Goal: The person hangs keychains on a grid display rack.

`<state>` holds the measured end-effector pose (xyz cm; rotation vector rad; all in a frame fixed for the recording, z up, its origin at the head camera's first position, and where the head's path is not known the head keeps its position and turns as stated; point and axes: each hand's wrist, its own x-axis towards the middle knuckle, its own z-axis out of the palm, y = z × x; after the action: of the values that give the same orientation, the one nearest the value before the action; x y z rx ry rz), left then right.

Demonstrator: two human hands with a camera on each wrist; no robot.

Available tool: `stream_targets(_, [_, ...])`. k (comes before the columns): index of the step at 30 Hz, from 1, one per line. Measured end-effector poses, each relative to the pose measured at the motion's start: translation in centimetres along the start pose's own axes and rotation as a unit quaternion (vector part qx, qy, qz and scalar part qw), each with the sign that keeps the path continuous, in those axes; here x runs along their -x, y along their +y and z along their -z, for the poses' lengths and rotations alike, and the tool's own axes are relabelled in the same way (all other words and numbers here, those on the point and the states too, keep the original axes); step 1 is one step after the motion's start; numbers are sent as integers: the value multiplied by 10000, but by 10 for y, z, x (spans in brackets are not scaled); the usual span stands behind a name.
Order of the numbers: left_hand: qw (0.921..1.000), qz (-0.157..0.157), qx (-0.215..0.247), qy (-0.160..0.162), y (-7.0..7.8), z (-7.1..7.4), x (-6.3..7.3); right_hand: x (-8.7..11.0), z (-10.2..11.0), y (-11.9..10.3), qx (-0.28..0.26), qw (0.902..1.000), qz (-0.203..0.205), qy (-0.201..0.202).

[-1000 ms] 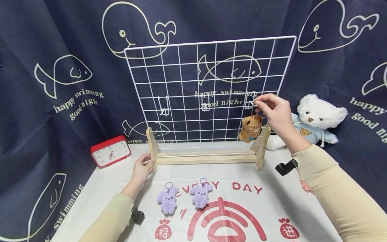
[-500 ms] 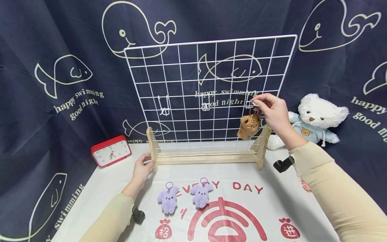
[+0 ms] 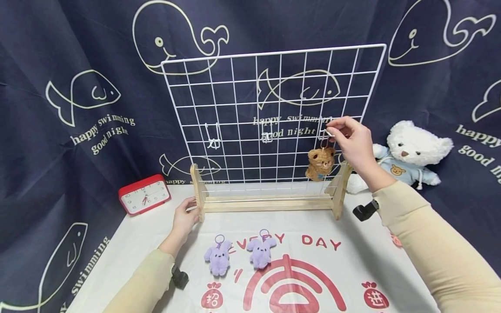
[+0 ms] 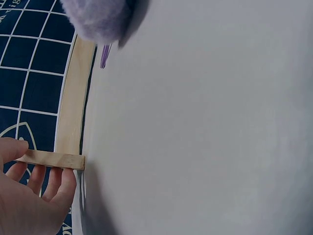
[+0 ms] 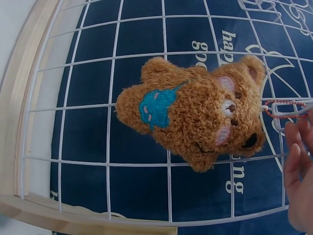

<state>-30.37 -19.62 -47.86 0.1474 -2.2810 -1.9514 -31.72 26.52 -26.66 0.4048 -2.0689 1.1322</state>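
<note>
My right hand (image 3: 354,139) is at the right-hand white hook of the wire grid, its thumb and index finger pinching at the beaded chain. From that chain hangs a brown plush bear keychain (image 3: 321,164) with a blue patch. In the right wrist view, the red chain (image 5: 286,110) loops around the white hook (image 5: 293,104) and runs to the fingertips, partly out of frame. My left hand (image 3: 185,219) grips the left wooden foot (image 3: 197,191) of the grid stand, thumb on one side and fingers on the other, as the left wrist view shows.
Two purple plush keychains (image 3: 218,259) lie on the white printed cloth in front of the stand. More white hooks (image 3: 213,141) hang on the grid (image 3: 270,93). A red clock (image 3: 145,194) stands at left, a white teddy bear (image 3: 409,152) at right.
The bear keychain has shifted slightly left and turned, hanging straighter below the right hook. My right hand has moved slightly left and up. The left hand keeps its hold on the foot.
</note>
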Motion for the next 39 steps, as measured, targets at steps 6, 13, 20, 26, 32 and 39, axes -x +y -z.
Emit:
stream_targets(6, [10000, 1, -44, 22, 1, -1, 1, 0, -1, 3, 6, 10000, -5, 45])
stream_targets(13, [10000, 41, 15, 35, 0, 0, 1, 1, -3, 6, -225, 9997, -16, 67])
stream_targets(20, [10000, 59, -55, 39, 0, 1, 1, 9, 0, 11, -602, 9981, -64, 58])
stream_targets(26, [10000, 8, -67, 14, 3, 0, 2, 19, 5, 11, -813, 9964, -244, -61])
stream_targets(32, [10000, 36, -85, -2, 2, -1, 1, 33, 6, 9, -861, 9955, -309, -236])
stream_targets(39, [9999, 93, -100, -8, 0, 0, 0, 54, -1, 3, -1253, 9911, -142, -428])
